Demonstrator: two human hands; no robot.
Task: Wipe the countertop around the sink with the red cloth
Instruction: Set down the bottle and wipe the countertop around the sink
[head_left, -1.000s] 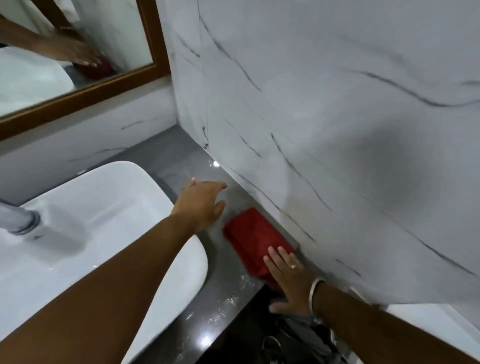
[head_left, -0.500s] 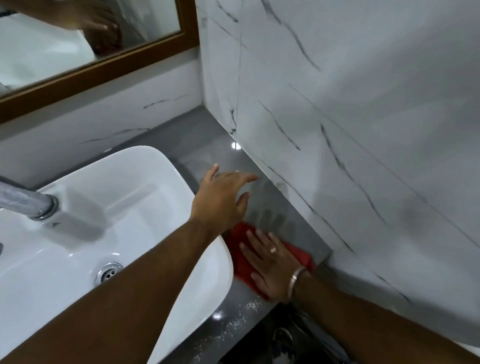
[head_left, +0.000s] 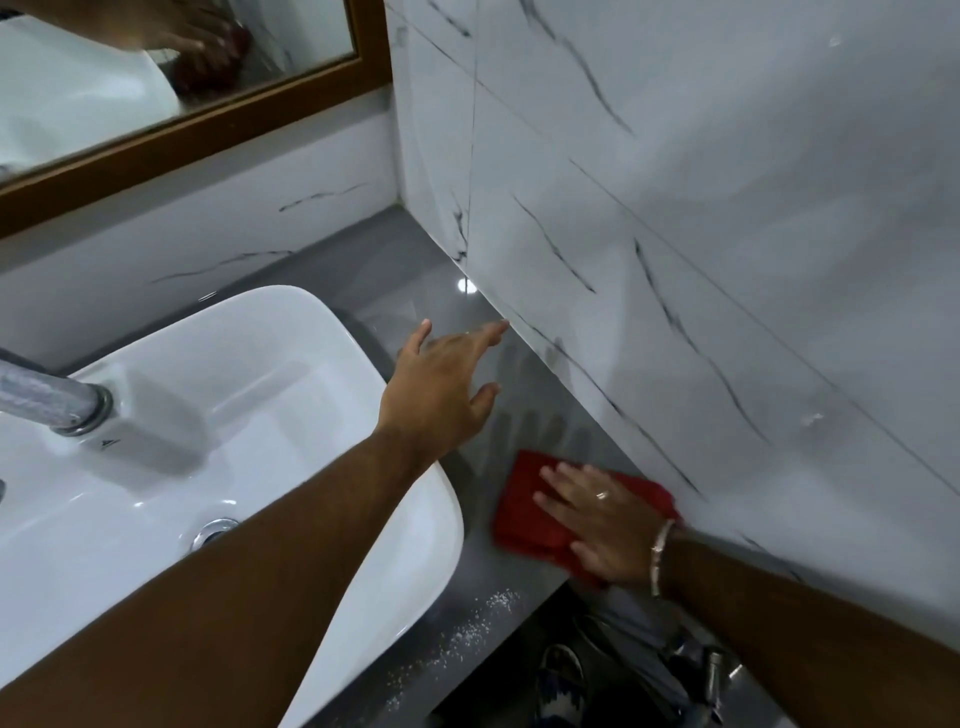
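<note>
The red cloth lies flat on the grey countertop, right of the white sink and close to the marble side wall. My right hand presses on it with fingers spread flat, covering its right half. My left hand hovers over the counter beyond the sink's right rim, fingers apart and empty, with the fingertips near the wall.
A chrome tap juts over the basin from the left. White specks are scattered along the counter's front edge. A wood-framed mirror hangs on the back wall. The marble wall bounds the counter on the right.
My right hand has slid the cloth along the counter by the wall, from a spot near the sink back toward the wall. My left hand reached further toward the wall.
</note>
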